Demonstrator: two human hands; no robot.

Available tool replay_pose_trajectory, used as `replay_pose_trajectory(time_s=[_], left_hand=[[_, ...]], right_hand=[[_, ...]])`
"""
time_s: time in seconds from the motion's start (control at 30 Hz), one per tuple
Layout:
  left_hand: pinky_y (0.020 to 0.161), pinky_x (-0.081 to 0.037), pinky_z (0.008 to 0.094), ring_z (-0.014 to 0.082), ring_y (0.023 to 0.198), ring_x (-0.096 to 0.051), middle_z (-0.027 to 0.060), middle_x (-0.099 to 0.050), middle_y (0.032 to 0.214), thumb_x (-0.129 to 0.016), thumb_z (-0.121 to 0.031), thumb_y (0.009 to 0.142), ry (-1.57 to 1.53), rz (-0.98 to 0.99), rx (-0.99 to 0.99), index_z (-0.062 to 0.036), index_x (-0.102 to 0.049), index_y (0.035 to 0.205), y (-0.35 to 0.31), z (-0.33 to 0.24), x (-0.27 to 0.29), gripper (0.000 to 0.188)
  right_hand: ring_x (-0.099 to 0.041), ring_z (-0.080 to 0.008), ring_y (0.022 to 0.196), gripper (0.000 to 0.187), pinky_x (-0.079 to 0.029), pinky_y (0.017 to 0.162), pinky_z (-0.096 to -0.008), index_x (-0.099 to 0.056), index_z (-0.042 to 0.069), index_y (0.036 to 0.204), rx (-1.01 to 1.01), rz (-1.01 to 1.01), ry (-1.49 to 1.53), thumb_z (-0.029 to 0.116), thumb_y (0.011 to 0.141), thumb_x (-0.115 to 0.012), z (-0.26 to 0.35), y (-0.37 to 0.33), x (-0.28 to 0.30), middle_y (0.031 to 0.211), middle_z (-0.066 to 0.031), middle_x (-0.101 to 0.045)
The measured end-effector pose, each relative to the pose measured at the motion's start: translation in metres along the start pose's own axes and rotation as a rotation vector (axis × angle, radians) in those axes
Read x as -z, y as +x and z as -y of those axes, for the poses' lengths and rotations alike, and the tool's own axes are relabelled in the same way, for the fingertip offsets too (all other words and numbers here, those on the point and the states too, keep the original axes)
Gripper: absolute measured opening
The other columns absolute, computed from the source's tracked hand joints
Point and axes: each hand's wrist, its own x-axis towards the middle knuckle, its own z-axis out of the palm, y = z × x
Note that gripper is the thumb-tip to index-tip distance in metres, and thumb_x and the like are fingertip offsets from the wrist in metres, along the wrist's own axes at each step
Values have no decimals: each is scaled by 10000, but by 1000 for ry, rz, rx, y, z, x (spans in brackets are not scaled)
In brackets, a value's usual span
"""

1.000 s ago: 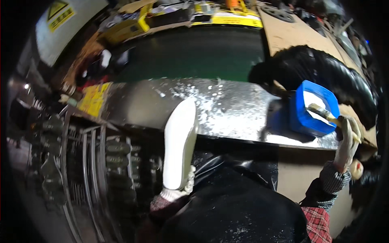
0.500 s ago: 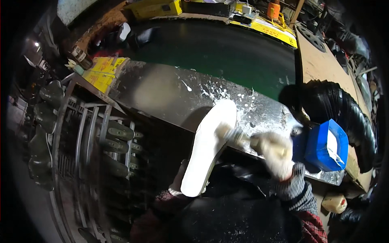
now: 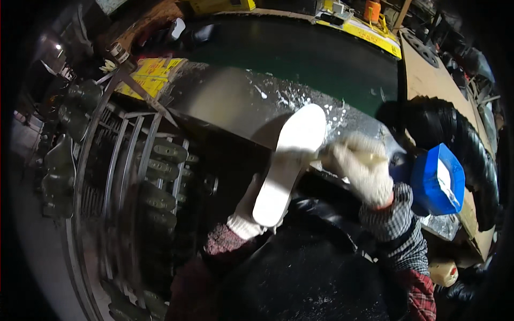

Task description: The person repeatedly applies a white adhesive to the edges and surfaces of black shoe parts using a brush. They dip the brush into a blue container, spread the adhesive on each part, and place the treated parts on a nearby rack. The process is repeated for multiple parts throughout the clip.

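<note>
A shoe sole (image 3: 301, 134) with a wet-looking white top lies tilted in front of me, its narrower end toward my body. My left hand (image 3: 246, 214), in a pale knit glove, is closed around the near end; most of its fingers are hidden beneath the sole. Wrapped round the handle of a brush (image 3: 318, 157) is my gloved right hand (image 3: 365, 170). The brush is smeared by motion, and its bristles lie across the middle of the sole. Right of that hand stands a blue container (image 3: 426, 184) with white liquid (image 3: 445, 183) inside its rim.
White splashes mark the metal work surface (image 3: 214, 99) beyond the sole. On the left stands a metal rack (image 3: 120, 160) holding several dark sole-shaped pieces (image 3: 163, 168). A ribbed black hose (image 3: 450, 134) curves behind the container. A yellow box (image 3: 152, 72) sits at the surface's far left.
The sole and both hands have moved up and slightly right in view. The brush has slid a little toward the sole's near end. My left hand, still gripping the sole, shows more fully.
</note>
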Motion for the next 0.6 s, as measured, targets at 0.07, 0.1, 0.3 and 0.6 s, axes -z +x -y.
replay_pose_trajectory(time_s=[0.07,0.1,0.3,0.6], left_hand=[[836,-579,567,388,1085,-638,233,-626,1212,-433,-613,987,29,-81,-110,-32,-540,1337,1,-3,-2,686],[796,-594,551,394,1035,-659,243,-632,1195,-437,-613,985,-42,-235,-235,-35,-549,1329,8,7,-20,682],[980,-525,548,344,1120,-638,245,-615,1236,-387,-540,1036,-50,-85,-240,32,-485,1369,11,12,-20,669],[706,-596,510,393,914,-690,191,-684,1117,-398,-597,1007,161,-206,-242,-87,-552,1354,-9,5,-3,636]], right_hand=[[-689,-182,756,193,-566,693,-282,-710,9,997,-117,224,-142,187,925,-698,14,-8,3,878,-87,-721],[-691,-187,791,215,-569,706,-288,-707,3,1023,54,339,-263,187,912,-716,5,-16,1,917,-94,-722],[-688,-173,938,318,-595,757,-275,-664,-34,1044,-20,270,-221,246,911,-733,-11,-57,41,1005,-166,-710],[-662,-153,869,300,-552,742,-277,-657,-45,1095,-97,-101,-116,219,954,-683,-50,-9,67,1034,-120,-705]])
